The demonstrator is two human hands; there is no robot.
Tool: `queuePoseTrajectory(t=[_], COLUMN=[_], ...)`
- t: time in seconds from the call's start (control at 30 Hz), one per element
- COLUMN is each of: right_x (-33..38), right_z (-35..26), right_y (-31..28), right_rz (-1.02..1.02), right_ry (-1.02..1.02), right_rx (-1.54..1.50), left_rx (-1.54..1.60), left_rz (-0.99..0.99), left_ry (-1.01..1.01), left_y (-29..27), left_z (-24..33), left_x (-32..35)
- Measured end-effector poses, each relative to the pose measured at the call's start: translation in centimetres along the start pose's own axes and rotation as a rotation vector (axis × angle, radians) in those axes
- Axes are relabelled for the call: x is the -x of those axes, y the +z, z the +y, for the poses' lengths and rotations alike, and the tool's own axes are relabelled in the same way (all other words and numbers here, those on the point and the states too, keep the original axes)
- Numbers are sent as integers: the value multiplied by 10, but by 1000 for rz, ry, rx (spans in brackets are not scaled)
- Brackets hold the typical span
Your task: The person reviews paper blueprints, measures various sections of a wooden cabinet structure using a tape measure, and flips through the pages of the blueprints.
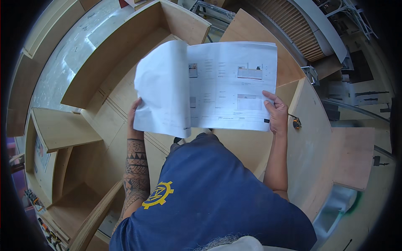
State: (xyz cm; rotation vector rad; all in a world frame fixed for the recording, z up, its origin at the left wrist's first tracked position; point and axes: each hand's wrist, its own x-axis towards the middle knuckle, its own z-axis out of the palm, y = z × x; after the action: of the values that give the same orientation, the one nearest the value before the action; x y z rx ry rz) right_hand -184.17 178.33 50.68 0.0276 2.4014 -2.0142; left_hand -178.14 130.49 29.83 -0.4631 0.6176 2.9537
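A stack of large printed drawing sheets (228, 85) is held up before me, its left pages folded over into a curled white flap (161, 90). At the left edge of the flap my left hand (134, 112) grips the paper, its fingers mostly behind the sheets. My right hand (275, 111) pinches the lower right edge, thumb and a finger lying on the front. Small pictures and line drawings show on the open page.
Plywood panels and boxes surround me: a curved-looking plywood box (121, 54) behind the paper, an open cabinet (69, 129) to the left, a long panel (310, 142) to the right. A tape measure (297, 123) sits by my right wrist. A blue-white bin (337, 207) stands at lower right.
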Motion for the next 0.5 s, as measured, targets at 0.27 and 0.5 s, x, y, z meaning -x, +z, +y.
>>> queuePoseTrajectory(t=[0.27, 0.5], right_x=[7, 7], right_z=[8, 25], right_y=[-13, -24], right_rz=[80, 127], right_ry=[-19, -86], right_rx=[26, -11], left_rx=[50, -37], left_rz=[127, 143], left_ry=[163, 350], left_y=[-8, 2], left_z=[69, 100], left_x=[49, 72])
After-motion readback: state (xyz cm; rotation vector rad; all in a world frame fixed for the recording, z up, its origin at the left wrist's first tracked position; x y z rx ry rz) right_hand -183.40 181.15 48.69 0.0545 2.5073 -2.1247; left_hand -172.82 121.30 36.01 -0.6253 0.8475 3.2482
